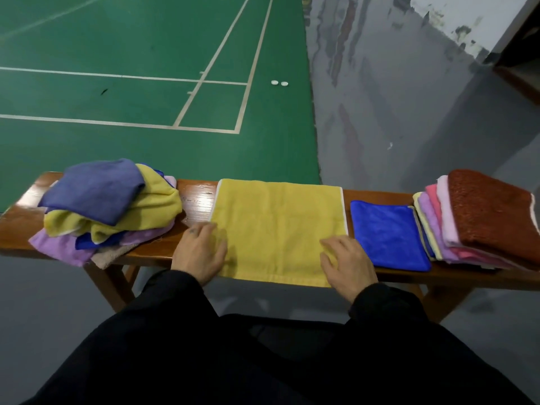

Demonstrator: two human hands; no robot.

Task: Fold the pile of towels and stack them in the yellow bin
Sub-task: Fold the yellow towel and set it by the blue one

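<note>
Bench was glossy varnished wood; yellow towel soft matt cloth; brown towel coarse, rough-piled; blue cloth plush.

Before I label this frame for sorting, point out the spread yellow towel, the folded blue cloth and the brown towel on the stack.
spread yellow towel (pixel 277 226), head view, on its flat middle.
folded blue cloth (pixel 387 233), head view, on its centre.
brown towel (pixel 493 214), head view, on its top face.
</note>
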